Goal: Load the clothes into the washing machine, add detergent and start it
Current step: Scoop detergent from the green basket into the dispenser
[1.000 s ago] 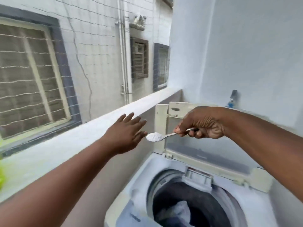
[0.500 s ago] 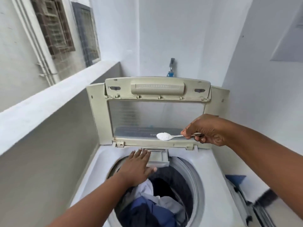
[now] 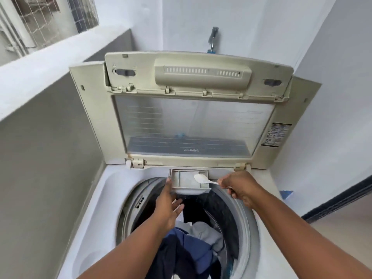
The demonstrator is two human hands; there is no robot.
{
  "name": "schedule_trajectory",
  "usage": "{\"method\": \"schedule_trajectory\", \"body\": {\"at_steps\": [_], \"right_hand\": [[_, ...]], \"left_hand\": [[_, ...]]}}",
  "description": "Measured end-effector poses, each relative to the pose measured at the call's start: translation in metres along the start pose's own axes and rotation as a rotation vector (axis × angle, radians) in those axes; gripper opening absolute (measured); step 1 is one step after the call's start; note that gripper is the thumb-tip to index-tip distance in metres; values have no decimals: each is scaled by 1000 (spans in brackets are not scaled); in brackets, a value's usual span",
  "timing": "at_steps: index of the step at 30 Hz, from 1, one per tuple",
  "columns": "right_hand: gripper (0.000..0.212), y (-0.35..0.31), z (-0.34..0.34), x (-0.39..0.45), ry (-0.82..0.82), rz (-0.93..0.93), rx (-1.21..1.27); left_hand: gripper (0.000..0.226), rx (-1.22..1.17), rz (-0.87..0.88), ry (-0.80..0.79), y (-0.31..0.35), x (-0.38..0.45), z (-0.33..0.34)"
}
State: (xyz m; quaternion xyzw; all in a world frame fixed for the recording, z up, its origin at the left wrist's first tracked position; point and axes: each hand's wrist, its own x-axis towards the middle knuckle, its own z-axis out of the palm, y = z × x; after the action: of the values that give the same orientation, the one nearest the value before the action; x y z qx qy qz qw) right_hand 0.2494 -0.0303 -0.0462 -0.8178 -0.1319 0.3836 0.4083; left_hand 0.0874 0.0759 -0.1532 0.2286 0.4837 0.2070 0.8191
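Ledge (image 3: 50, 63) and grey wall run along the left of the washing machine (image 3: 96, 208), whose lid (image 3: 193, 121) stands raised. Left hand (image 3: 169, 206) reaches over the drum, fingers straight against the left edge of the pulled-out detergent drawer (image 3: 185, 180), grasping nothing. Clothes (image 3: 191, 244), blue, dark and grey, lie in the drum below. Right hand (image 3: 239, 186) pinches a white spoon (image 3: 203, 179), its powder-filled bowl over the drawer.

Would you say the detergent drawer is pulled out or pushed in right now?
Pulled out: the detergent drawer juts over the drum, its tray exposed beneath the spoon.
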Motion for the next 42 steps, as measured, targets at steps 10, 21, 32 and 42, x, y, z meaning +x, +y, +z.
{"method": "schedule_trajectory", "body": {"at_steps": [10,21,32,42], "right_hand": [[14,34,36,40,23,-194,-69],[13,46,42,47,75,-366,-216],[23,65,44,37,203,-862,-536],[32,59,39,16,250,-1050,-947]], "left_hand": [[33,-182,116,49,-13,13,8],[33,-150,171,78,-16,16,9],[33,-125,177,82,-15,14,8],[41,-45,116,65,-7,13,1]]}}
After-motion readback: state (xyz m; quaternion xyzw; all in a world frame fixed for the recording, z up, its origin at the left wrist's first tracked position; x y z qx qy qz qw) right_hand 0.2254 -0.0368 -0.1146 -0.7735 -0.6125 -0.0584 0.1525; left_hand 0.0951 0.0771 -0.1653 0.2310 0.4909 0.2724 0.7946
